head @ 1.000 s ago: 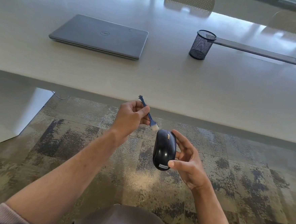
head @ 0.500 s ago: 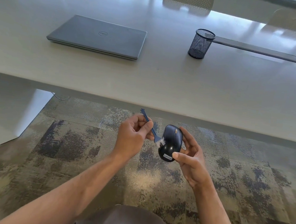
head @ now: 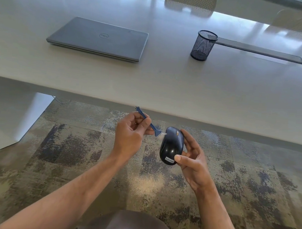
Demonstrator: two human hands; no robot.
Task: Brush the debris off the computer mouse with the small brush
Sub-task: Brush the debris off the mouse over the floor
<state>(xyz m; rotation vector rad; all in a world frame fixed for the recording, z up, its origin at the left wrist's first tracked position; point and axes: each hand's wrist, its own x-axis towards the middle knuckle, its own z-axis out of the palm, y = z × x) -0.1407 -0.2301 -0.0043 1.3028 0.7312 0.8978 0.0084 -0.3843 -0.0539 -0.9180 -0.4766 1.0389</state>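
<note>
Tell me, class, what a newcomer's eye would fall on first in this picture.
First, the two hands held over the carpet: the right hand holds a black mouse, and the left hand pinches a small blue brush with its bristles at the mouse's front left edge. Beyond them, on the pale table, lie a closed laptop to the left and a black mesh cup to the right.

The left hand (head: 130, 136) is pinching a small blue brush (head: 150, 123), its pale bristles touching the far left edge of a black mouse (head: 171, 145). The right hand (head: 191, 157) is gripping the mouse above patterned carpet (head: 72, 153). On the table (head: 166, 83) beyond, a closed laptop (head: 100, 38) is lying left and a mesh cup (head: 203, 45) is standing right.
</note>
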